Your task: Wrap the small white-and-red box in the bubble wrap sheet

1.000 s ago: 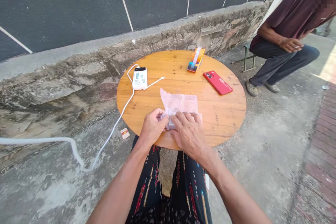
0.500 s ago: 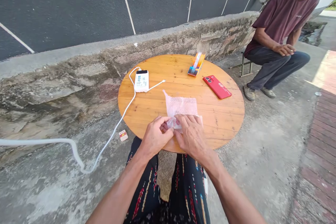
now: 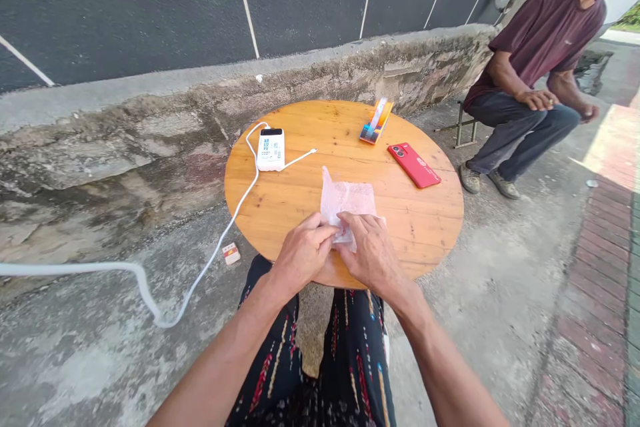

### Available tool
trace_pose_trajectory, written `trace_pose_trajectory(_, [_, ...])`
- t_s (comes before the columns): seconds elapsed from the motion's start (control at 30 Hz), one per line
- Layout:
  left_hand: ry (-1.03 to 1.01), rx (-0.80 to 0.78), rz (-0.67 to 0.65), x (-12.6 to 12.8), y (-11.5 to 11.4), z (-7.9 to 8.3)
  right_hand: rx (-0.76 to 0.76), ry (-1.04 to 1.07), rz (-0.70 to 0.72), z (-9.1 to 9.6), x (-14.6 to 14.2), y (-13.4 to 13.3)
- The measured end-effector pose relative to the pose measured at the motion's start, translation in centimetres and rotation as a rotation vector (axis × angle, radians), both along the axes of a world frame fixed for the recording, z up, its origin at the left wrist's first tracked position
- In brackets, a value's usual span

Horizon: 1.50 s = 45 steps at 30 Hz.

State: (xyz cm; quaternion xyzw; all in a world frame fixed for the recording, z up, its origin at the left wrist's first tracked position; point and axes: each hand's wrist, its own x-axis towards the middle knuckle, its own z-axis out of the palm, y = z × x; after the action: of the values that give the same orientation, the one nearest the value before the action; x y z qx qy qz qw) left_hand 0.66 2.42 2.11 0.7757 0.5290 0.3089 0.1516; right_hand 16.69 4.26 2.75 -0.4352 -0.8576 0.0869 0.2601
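Observation:
A pale pink, translucent sheet of bubble wrap (image 3: pixel 355 193) lies near the front of the round wooden table (image 3: pixel 280 207). Its left side is folded up and stands raised. My left hand (image 3: pixel 306 243) pinches the folded left edge, thumb and fingers closed on it. Across the fold, my right hand (image 3: pixel 371 247) holds the front part of the wrap down, with fingers bent over it and the thumb close to the near edge. A small reddish print shows through the folded layers between the hands. Whatever lies inside is mostly hidden.
A tape dispenser (image 3: pixel 376 121) and a red phone (image 3: pixel 414 165) lie beyond the wrap to the right. On the left is a white power bank (image 3: pixel 271 149) with a white cable (image 3: pixel 220 247) trailing off the table. A person (image 3: pixel 545 60) sits at right, and a small box (image 3: pixel 231 253) lies below.
The wrap's left side has been lifted and folded inward. My left hand has turned over slightly towards the right hand. The seated person's far arm has moved forward.

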Motion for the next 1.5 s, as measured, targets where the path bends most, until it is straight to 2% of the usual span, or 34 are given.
trace_pose_trajectory(0.17, [0.222, 0.106, -0.054, -0.1, 0.4, 0.6, -0.032, 0.006, 0.001, -0.1, -0.1, -0.1])
trace_pose_trajectory(0.33, [0.284, 0.154, -0.121, 0.1, 0.4, 0.9, -0.035, 0.027, 0.037, -0.2, -0.1, 0.2])
trace_pose_trajectory(0.47, [0.33, 0.146, -0.137, 0.1, 0.4, 1.1, -0.008, 0.181, 0.11, -0.8, 2.3, -0.1])
trace_pose_trajectory(0.53, [0.335, 0.138, -0.14, 0.0, 0.4, 1.1, -0.031, 0.329, -0.021, -1.5, 4.5, -0.6])
trace_pose_trajectory(0.57, [0.327, 0.136, -0.142, 0.0, 0.4, 1.1, -0.077, 0.406, -0.133, -1.9, 5.6, -1.0])
trace_pose_trajectory(0.63, [0.303, 0.131, -0.14, 0.0, 0.5, 1.0, -0.271, 0.514, -0.317, -2.5, 7.6, -1.7])
trace_pose_trajectory(0.73, [0.287, 0.12, -0.145, 0.0, 0.5, 0.9, -0.59, 0.631, -0.388, -2.8, 9.0, -2.0])
trace_pose_trajectory(0.87, [0.277, 0.121, -0.148, -0.1, 0.7, 0.6, -0.82, 0.62, -0.352, -2.0, 8.5, -0.8])
trace_pose_trajectory(1.0, [0.222, 0.127, -0.163, -0.4, 0.9, 0.5, -0.931, 0.537, -0.332, -1.3, 7.6, 0.7])
trace_pose_trajectory(1.27, [-0.014, 0.125, -0.24, -1.6, 0.8, 0.1, -0.96, 0.594, -0.286, -1.3, 6.7, 0.7])
trace_pose_trajectory(1.5, [0.048, 0.124, -0.177, -1.2, 0.3, 0.2, -0.914, 0.594, -0.281, -1.5, 5.1, 1.3])
